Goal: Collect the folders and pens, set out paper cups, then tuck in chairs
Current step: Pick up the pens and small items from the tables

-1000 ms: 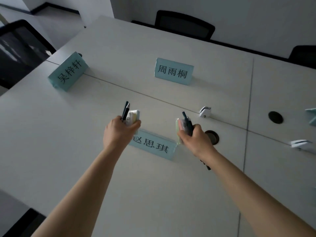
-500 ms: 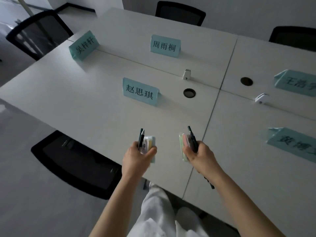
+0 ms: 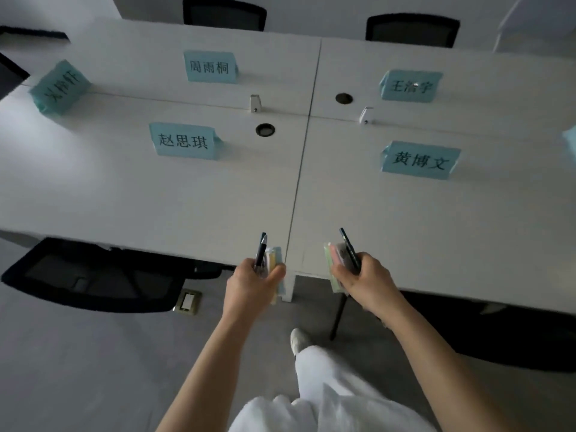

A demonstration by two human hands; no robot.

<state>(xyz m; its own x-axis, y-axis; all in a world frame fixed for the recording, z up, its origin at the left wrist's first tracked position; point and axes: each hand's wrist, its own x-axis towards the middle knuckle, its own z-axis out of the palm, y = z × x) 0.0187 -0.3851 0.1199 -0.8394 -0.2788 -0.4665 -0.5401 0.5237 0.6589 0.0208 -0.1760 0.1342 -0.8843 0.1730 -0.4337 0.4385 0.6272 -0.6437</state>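
Note:
My left hand [image 3: 251,288] grips a dark pen [image 3: 261,251] together with a small pale yellow-green pad [image 3: 276,260], just past the near edge of the white table [image 3: 218,198]. My right hand [image 3: 364,279] grips another dark pen [image 3: 349,246] and a pastel pad [image 3: 332,260], and a dark pen end hangs below the wrist. Both hands are held over the floor at the table's front edge. A black chair [image 3: 90,275] stands half under the table at the left. Another dark chair [image 3: 498,332] sits at the right.
Several teal name cards stand on the table, among them one near left [image 3: 184,141] and one near right [image 3: 420,160]. Two round cable holes [image 3: 265,130] and two small white clips [image 3: 254,102] lie along the middle. Two black chairs [image 3: 224,14] stand at the far side. A floor socket [image 3: 187,302] is below.
The view has pulled back from the table and turned right. Both hands, each still holding a pen and pad, have drawn from over the tabletop to its near edge.

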